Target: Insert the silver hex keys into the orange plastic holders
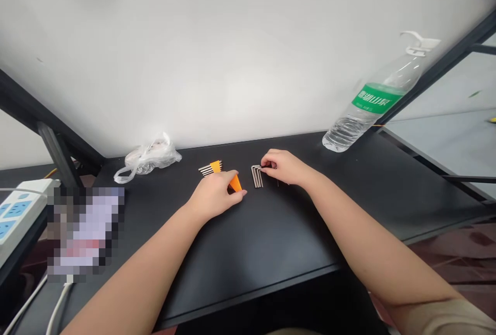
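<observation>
My left hand [217, 195] is closed round an orange plastic holder [235, 184], gripping it between thumb and fingers just above the black table. Beyond its knuckles lies another orange piece [215, 166] with several thin metal rods through it. To the right, several L-shaped hex keys [256, 176] lie side by side, long arms pointing towards me. My right hand [284, 165] pinches at the short arm of the rightmost of these, its fingertips together. Small dark ends show under this hand, but I cannot make out what they are.
A crumpled clear plastic bag [149, 157] lies at the back left. A large water bottle [372, 100] with a green label stands at the back right. On the left are a blurred phone-like object [87, 232] with a cable and a white power strip [25, 206]. Behind the black table [248, 252] rises a pale wall.
</observation>
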Demonstrator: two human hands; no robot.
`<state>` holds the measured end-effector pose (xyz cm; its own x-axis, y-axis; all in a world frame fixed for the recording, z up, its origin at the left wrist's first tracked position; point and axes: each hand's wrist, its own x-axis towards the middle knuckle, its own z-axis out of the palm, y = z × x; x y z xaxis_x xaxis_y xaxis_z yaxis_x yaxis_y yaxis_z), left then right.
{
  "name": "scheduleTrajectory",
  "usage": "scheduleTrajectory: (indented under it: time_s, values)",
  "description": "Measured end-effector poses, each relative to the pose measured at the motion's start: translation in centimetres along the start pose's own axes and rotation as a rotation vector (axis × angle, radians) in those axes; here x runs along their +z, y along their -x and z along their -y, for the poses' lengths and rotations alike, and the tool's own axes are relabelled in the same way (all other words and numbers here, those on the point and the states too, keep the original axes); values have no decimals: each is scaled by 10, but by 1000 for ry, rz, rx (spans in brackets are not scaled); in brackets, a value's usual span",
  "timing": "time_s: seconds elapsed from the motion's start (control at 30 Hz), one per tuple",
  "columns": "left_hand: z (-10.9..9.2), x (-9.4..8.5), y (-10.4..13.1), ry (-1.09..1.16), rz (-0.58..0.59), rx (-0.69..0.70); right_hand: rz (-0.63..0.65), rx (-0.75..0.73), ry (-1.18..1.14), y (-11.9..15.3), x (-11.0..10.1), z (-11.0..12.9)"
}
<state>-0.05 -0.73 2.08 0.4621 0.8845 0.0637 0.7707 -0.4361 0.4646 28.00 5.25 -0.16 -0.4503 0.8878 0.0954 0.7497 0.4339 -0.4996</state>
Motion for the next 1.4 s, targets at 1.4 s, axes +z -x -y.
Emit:
scheduleTrajectory:
  time_s: [1.4]
  values:
    - [1,14,0,847,3,-9,-371,-26,-1149,7,-7,60]
